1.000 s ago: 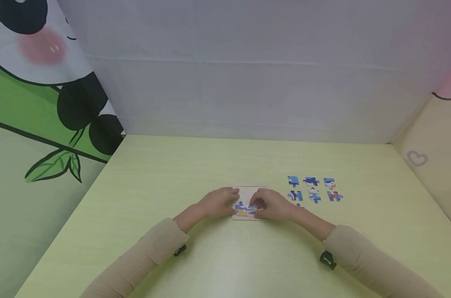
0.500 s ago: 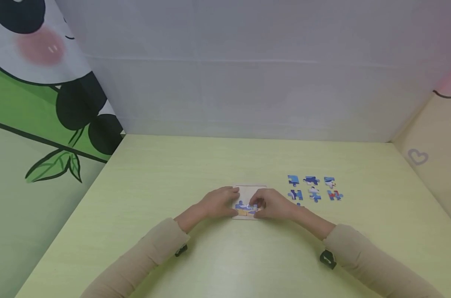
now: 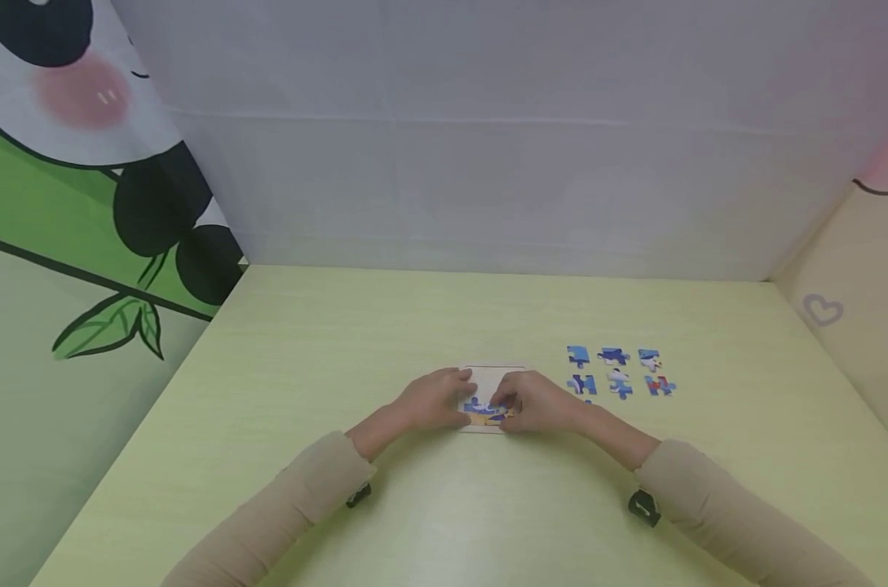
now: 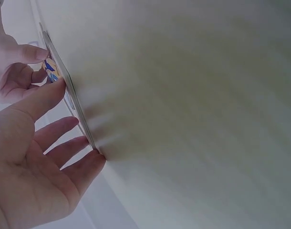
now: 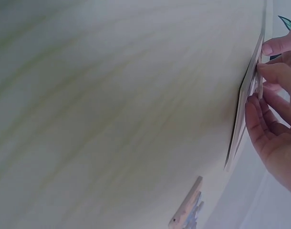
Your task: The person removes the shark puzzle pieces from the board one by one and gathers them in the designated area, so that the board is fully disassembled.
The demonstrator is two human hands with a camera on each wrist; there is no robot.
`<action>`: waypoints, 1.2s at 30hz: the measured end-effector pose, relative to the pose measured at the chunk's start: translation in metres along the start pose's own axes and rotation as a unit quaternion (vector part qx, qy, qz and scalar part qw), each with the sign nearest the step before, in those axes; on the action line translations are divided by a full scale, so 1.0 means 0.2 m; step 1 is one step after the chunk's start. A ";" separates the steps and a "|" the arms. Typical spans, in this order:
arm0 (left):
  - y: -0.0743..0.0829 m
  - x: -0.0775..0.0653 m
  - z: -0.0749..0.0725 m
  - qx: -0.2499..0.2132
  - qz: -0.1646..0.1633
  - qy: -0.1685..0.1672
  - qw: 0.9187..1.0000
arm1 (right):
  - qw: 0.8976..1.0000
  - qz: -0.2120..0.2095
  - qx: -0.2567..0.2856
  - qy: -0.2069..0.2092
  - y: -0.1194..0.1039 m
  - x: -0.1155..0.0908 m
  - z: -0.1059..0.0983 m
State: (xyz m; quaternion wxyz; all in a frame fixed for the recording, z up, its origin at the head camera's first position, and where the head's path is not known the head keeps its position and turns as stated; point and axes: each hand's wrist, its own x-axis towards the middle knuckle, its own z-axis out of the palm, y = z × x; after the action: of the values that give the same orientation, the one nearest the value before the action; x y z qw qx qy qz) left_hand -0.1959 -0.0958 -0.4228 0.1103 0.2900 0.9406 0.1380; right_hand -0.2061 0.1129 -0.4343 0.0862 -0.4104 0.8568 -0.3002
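A small pale puzzle board (image 3: 491, 377) lies flat on the table between both hands. Joined blue and yellow jigsaw pieces (image 3: 476, 416) fill part of its near side; its far part is bare. My left hand (image 3: 432, 399) rests at the board's left side, thumb at the near corner, the other fingers spread along the edge. On the right side, my right hand (image 3: 542, 401) pinches a jigsaw piece (image 5: 260, 89) between thumb and fingers, low over the board beside the joined pieces. The fingers hide most of that piece.
To the right of the board lie several loose blue jigsaw pieces (image 3: 620, 383), in rough rows. One piece (image 3: 589, 402) is partly covered by the right hand. A grey-white wall panel (image 3: 502, 196) stands along the table's (image 3: 341, 326) far edge.
The right fingers have shifted very slightly over the board's near right part, and more yellow and blue shows by their tips. The left hand stays at the board's left side.
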 end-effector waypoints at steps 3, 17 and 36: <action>0.00 0.00 0.00 -0.002 -0.001 0.000 1.000 | 1.000 0.006 0.001 -0.002 0.00 0.00 0.00; 0.02 0.00 -0.01 0.000 -0.009 0.002 1.000 | 1.000 0.031 0.006 -0.003 -0.01 -0.04 -0.06; -0.01 0.01 0.01 0.005 -0.001 -0.008 1.000 | 0.996 0.066 0.006 0.065 0.24 -0.36 -0.26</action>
State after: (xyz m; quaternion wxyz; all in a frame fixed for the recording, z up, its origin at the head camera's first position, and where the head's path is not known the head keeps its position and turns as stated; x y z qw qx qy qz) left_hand -0.1985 -0.0961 -0.4260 0.1164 0.2904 0.9407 0.1310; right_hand -0.2111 0.2138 -0.4267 0.0520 -0.3322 0.8838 -0.3252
